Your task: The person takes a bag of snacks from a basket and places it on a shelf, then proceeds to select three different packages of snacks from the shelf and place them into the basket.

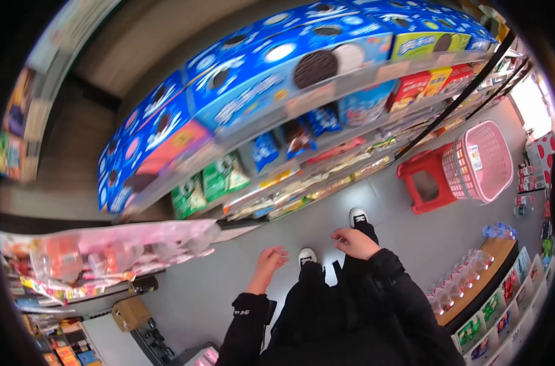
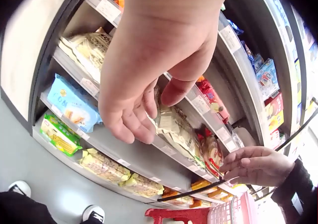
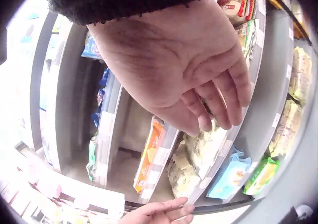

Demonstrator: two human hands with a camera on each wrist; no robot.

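Observation:
In the head view my left hand (image 1: pixel 269 268) hangs in front of my body with its fingers loosely bent and nothing in them. To its right, my right hand (image 1: pixel 355 243) is held in the air, also holding nothing. Ahead of both stands a snack shelf, with blue cookie boxes (image 1: pixel 253 91) along the top and green snack bags (image 1: pixel 224 177) lower down. From the left wrist, a light-blue packet (image 2: pixel 74 103) and a green packet (image 2: pixel 60 134) show on the lower shelves beyond my left fingers. In the right wrist view, an orange packet (image 3: pixel 149 157) lies beyond my right fingers.
A pink basket (image 1: pixel 481 161) sits on a red stool (image 1: pixel 425 183) to the right. Bottles (image 1: pixel 463 277) stand on a wooden-topped counter at the lower right. A pink-covered display (image 1: pixel 106 253) is at the left, and a cardboard box (image 1: pixel 131 313) lies behind it.

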